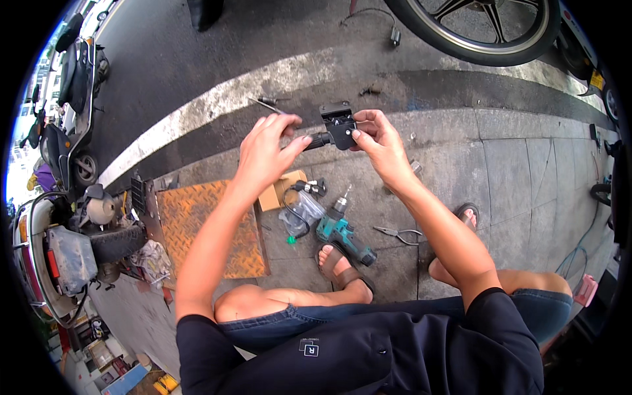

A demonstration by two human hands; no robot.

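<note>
My right hand (380,141) is closed on a black boxy phone-holder-like mount (341,131), thumb on its near face and fingers at its right side. A flat black plate tops the mount, and a dark ribbed stem (318,141) sticks out of its left side. My left hand (268,146) hovers at that stem, fingers half curled and apart from the thumb. The thumb tip is right by the stem's end; whether they touch I cannot tell. Beyond the left hand, a thin metal-shafted tool (266,105) lies on the pavement.
Between my feet and the rusty metal plate (207,227) lie a teal cordless drill (343,234), a clear plastic bag (301,214) and a cardboard box (271,196). Pliers (399,235) rest by my right leg. Scooters (79,118) stand at left; a wheel (490,26) is at far right.
</note>
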